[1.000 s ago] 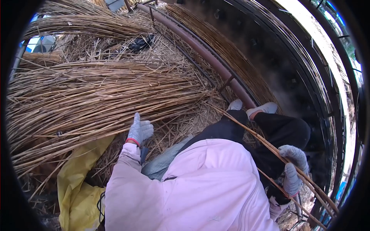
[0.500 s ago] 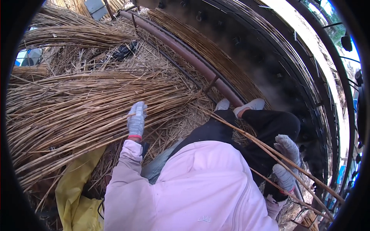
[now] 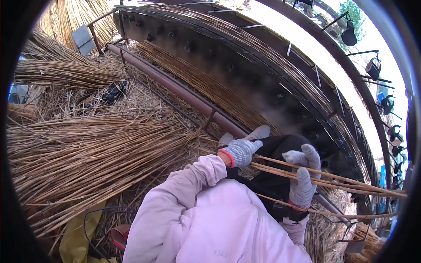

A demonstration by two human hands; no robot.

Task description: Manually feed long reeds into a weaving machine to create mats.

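Stalks (image 3: 377, 189) cross the wide-spread right hand (image 3: 304, 183), seemingly for loose support, while left of it the left hand (image 3: 242, 152) is curled, grip unclear.

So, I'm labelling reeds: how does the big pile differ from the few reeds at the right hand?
The big pile spreads wide with many stalks; the few reeds make a sparse group. The big pile lies to the left, away from the right hand; the few reeds cross at that hand. Both have long, thin, brown stalks.
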